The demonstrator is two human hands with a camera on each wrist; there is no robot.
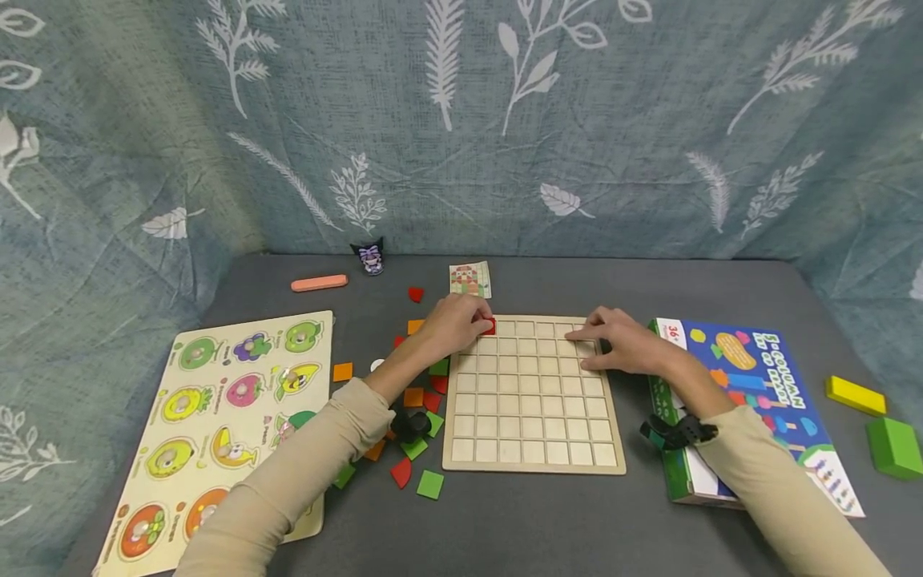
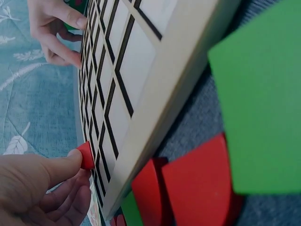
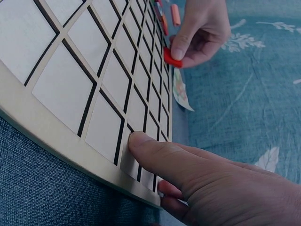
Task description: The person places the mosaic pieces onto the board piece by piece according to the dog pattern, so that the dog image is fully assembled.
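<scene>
My left hand (image 1: 457,322) pinches a small red piece (image 2: 86,156) between thumb and fingertips. It holds the piece at the far left corner of a wooden grid board (image 1: 534,468), over or against a corner square; whether the piece is seated cannot be made out. On the board's far right part rests my right hand (image 1: 618,340), its thumb (image 3: 146,147) extended on the grid and other fingers near the edge. Left of the board lie loose pieces, among them a green square (image 1: 430,485), a red rounded piece (image 1: 401,473) and an orange square (image 1: 342,372).
A fruit puzzle board (image 1: 326,449) lies at the left, a blue boxed set (image 1: 750,385) at the right. Behind the grid board sits a pattern card (image 1: 469,280). Farther back are an orange stick (image 1: 320,283) and a figurine (image 1: 371,258). Yellow (image 1: 856,396) and green blocks (image 1: 894,449) stand far right.
</scene>
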